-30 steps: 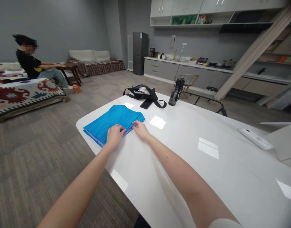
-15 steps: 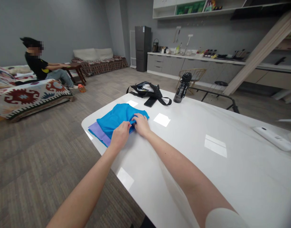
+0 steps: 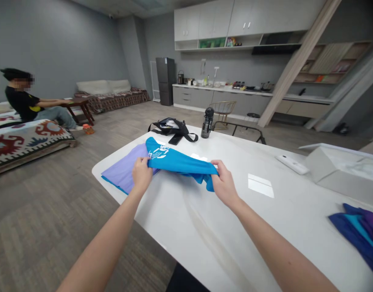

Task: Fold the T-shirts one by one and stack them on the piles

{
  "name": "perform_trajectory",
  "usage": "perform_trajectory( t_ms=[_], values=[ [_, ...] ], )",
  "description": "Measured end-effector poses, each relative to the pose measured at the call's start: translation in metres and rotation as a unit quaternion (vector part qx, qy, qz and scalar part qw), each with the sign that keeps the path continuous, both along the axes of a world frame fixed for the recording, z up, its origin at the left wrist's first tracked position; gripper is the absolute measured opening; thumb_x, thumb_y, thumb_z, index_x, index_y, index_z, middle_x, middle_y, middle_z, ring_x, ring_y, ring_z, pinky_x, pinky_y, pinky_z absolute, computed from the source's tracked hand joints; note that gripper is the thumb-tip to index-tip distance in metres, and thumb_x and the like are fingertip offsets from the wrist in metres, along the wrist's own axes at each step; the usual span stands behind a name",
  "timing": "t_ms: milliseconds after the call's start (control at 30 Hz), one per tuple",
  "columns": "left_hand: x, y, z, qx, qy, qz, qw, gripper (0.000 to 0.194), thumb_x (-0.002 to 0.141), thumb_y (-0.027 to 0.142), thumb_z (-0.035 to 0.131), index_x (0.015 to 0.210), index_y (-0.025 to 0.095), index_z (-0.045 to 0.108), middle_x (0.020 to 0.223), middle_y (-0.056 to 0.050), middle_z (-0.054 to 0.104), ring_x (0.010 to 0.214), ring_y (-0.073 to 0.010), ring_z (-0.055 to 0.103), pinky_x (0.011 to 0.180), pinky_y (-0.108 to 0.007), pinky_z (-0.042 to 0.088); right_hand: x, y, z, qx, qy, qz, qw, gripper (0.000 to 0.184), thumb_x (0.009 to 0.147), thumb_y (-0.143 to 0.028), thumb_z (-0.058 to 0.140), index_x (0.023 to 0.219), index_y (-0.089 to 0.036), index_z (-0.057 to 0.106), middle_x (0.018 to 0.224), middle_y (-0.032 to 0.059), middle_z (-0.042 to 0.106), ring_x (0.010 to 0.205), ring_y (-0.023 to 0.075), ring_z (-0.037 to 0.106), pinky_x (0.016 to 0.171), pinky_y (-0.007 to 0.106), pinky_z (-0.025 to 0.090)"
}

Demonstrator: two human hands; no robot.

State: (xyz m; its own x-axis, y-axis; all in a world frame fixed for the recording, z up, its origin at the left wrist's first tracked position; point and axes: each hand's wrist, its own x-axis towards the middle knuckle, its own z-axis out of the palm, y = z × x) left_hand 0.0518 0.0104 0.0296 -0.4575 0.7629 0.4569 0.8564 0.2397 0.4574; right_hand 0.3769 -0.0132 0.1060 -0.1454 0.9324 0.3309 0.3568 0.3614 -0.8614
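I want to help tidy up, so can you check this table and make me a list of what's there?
surface: shiny white table.
job's things: blue T-shirt with white print, lifted between both hands; lilac cloth lying beneath its left end.
clutter: black bag, black phone, water bottle, white remote, white box, dark blue and purple clothes.
grippers: left hand and right hand, fingers gripping the shirt's two sides.
cables: nothing seen.
surroundings: seated person on a patterned bed, kitchen counter behind.
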Motion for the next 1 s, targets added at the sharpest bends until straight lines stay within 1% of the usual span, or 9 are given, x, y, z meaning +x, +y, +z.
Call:
perform_trajectory(
  t_ms=[200, 333, 433, 600, 700, 767, 833, 933, 1000],
  values=[
    [0.089, 0.024, 0.020, 0.072, -0.215, -0.146, 0.963, 0.033, 0.095, 0.022, 0.034, 0.114, 0.019, 0.062, 0.108, -0.006, 0.071, 0.100, -0.0214, 0.065, 0.090, -0.031, 0.050, 0.129, -0.062, -0.015, 0.002, -0.044, -0.160, 0.986, 0.019, 0.089, -0.035, 0.046, 0.083, -0.023, 0.059, 0.066, -0.0026, 0.056, 0.060, 0.0153, 0.049, 0.056, 0.025, 0.040],
    [0.180, 0.008, 0.058, 0.111, -0.187, -0.257, 0.942, 0.030, 0.098, 0.028, 0.036, 0.114, 0.022, 0.062, 0.110, -0.003, 0.071, 0.105, -0.0209, 0.065, 0.096, -0.032, 0.048, 0.193, -0.120, -0.034, -0.042, -0.013, -0.251, 0.967, 0.038, 0.092, -0.050, 0.048, 0.069, -0.021, 0.057, 0.062, -0.0012, 0.053, 0.060, 0.0165, 0.049, 0.055, 0.027, 0.040],
    [0.239, -0.016, 0.076, 0.062, -0.148, -0.402, 0.902, 0.027, 0.096, 0.028, 0.044, 0.109, 0.023, 0.066, 0.111, -0.002, 0.072, 0.107, -0.0215, 0.065, 0.098, -0.032, 0.048, 0.238, -0.170, -0.052, -0.065, -0.027, -0.310, 0.948, 0.047, 0.092, -0.060, 0.050, 0.065, -0.022, 0.054, 0.060, -0.0010, 0.051, 0.058, 0.0173, 0.048, 0.055, 0.028, 0.041],
    [0.323, -0.060, 0.047, -0.063, -0.113, -0.575, 0.808, 0.023, 0.090, 0.026, 0.052, 0.102, 0.025, 0.071, 0.105, -0.002, 0.074, 0.102, -0.0226, 0.067, 0.097, -0.033, 0.048, 0.304, -0.224, -0.082, -0.052, -0.251, -0.383, 0.887, 0.036, 0.087, -0.057, 0.057, 0.075, -0.023, 0.058, 0.073, 0.0030, 0.059, 0.065, 0.0224, 0.056, 0.060, 0.034, 0.045],
    [0.361, -0.081, 0.017, -0.100, -0.230, -0.557, 0.792, 0.021, 0.089, 0.030, 0.055, 0.102, 0.025, 0.071, 0.089, -0.002, 0.073, 0.084, -0.0205, 0.067, 0.081, -0.032, 0.051, 0.301, -0.231, -0.084, 0.041, -0.305, -0.354, 0.883, 0.029, 0.090, -0.044, 0.056, 0.109, -0.022, 0.061, 0.110, 0.0127, 0.063, 0.100, 0.0312, 0.062, 0.084, 0.044, 0.051],
    [0.376, -0.090, 0.005, -0.148, -0.349, -0.528, 0.760, 0.023, 0.087, 0.033, 0.059, 0.105, 0.023, 0.069, 0.073, 0.000, 0.066, 0.063, -0.0159, 0.060, 0.062, -0.027, 0.047, 0.276, -0.227, -0.077, 0.076, -0.296, -0.253, 0.918, 0.026, 0.094, -0.033, 0.052, 0.118, -0.024, 0.058, 0.117, 0.0124, 0.061, 0.111, 0.0291, 0.059, 0.095, 0.043, 0.049],
    [0.382, -0.096, 0.001, -0.203, -0.464, -0.508, 0.697, 0.031, 0.084, 0.035, 0.064, 0.111, 0.020, 0.066, 0.065, 0.003, 0.059, 0.051, -0.0107, 0.050, 0.051, -0.023, 0.039, 0.241, -0.219, -0.068, 0.070, -0.305, -0.098, 0.945, 0.032, 0.095, -0.024, 0.052, 0.127, -0.029, 0.056, 0.120, 0.0091, 0.060, 0.110, 0.0249, 0.060, 0.094, 0.039, 0.051],
    [0.376, -0.099, 0.005, -0.262, -0.543, -0.514, 0.610, 0.042, 0.085, 0.038, 0.067, 0.120, 0.017, 0.064, 0.068, 0.002, 0.061, 0.052, -0.0082, 0.051, 0.052, -0.021, 0.040, 0.196, -0.202, -0.064, 0.069, -0.380, -0.011, 0.922, 0.049, 0.090, -0.013, 0.056, 0.135, -0.033, 0.054, 0.112, 0.0069, 0.061, 0.099, 0.0240, 0.061, 0.083, 0.037, 0.052],
    [0.362, -0.098, 0.007, -0.262, -0.544, -0.522, 0.602, 0.043, 0.088, 0.040, 0.064, 0.124, 0.016, 0.063, 0.084, -0.005, 0.070, 0.068, -0.0123, 0.063, 0.065, -0.024, 0.050, 0.183, -0.188, -0.069, 0.069, -0.437, -0.033, 0.896, 0.046, 0.088, -0.010, 0.058, 0.129, -0.029, 0.060, 0.105, 0.0079, 0.061, 0.096, 0.0257, 0.060, 0.080, 0.039, 0.049]
  ],
)
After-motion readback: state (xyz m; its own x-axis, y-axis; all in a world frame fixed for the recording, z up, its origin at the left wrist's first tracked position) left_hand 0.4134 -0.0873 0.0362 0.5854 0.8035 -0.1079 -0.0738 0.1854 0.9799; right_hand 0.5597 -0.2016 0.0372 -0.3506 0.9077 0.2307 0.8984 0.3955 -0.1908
